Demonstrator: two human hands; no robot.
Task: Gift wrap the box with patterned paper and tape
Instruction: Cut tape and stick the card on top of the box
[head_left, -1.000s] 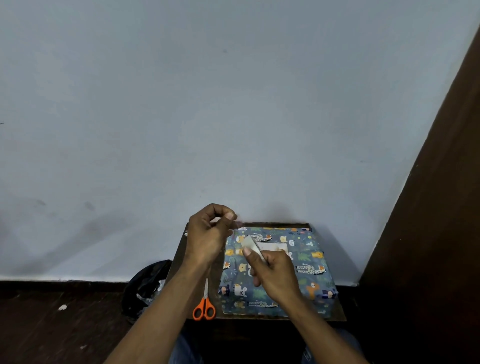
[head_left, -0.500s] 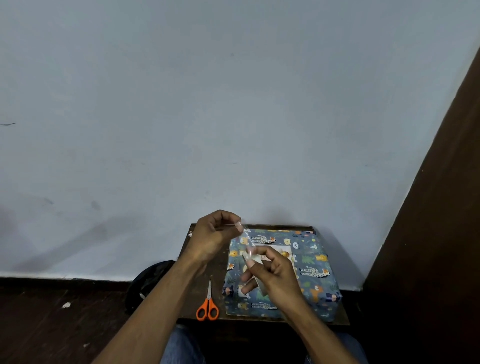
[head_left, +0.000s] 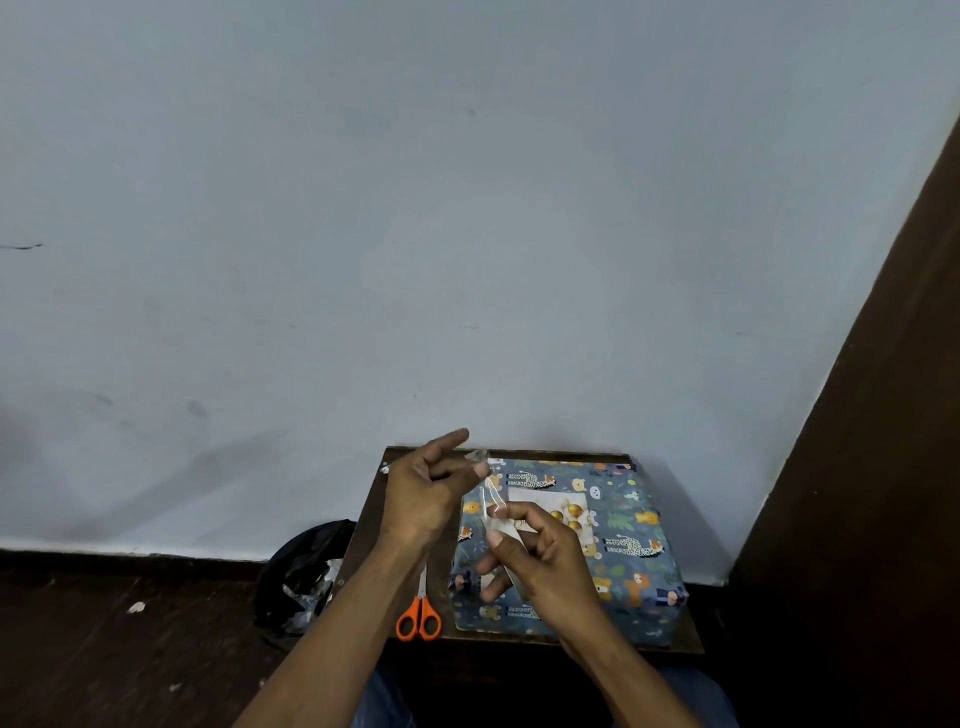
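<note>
The box (head_left: 623, 551), wrapped in blue paper with animal prints, lies flat on a small dark table (head_left: 540, 453). A gap in the paper on top shows a white surface with gold balls (head_left: 569, 512). My left hand (head_left: 423, 493) hovers over the box's left edge, index finger stretched out, with the end of a clear tape strip (head_left: 491, 491) pinched at its fingertips. The strip runs down to my right hand (head_left: 545, 558), which grips a whitish tape roll (head_left: 506, 530) above the box; most of the roll is hidden by the fingers.
Orange-handled scissors (head_left: 418, 618) lie on the table left of the box, blades pointing away from me. A black bag (head_left: 304, 569) with crumpled scraps sits on the dark floor to the left. A pale wall stands just behind the table, a brown panel (head_left: 857, 467) at the right.
The tape strip between my hands has grown longer. My left hand has straightened its index finger and shifted slightly away from the right hand. The box stays put.
</note>
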